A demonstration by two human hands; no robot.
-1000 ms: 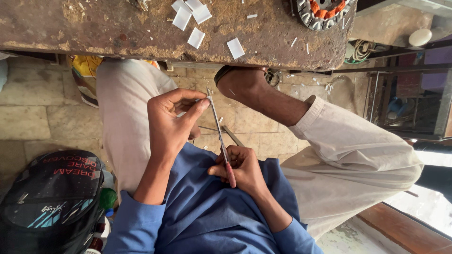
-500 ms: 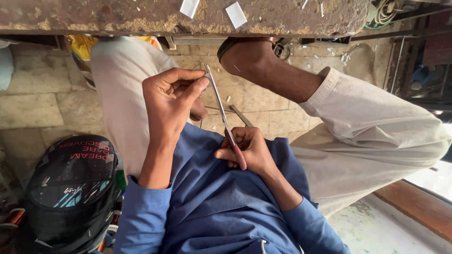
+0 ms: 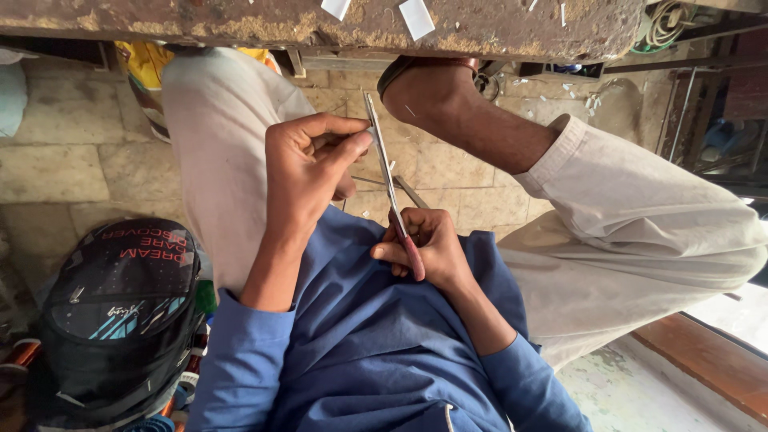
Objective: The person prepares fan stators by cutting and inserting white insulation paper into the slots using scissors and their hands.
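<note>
right hand [image 3: 424, 248] grips scissors [image 3: 392, 192] below rusty workbench [image 3: 240, 24].

Blue long sleeves [image 3: 240, 360] — pale beige trousers [image 3: 640, 232], rolled cuff.

- Above my lap runs the worn, rust-brown edge of my worktop [image 3: 240, 24], with small white paper slips [image 3: 417, 16] on it.
- Under me lies a floor of pale stone slabs [image 3: 56, 160], dusty and scuffed.
- A dark backpack [image 3: 120, 312] sits to my left.
- Daylight falls bright at lower right, beside a reddish wooden sill [image 3: 704, 360].
</note>
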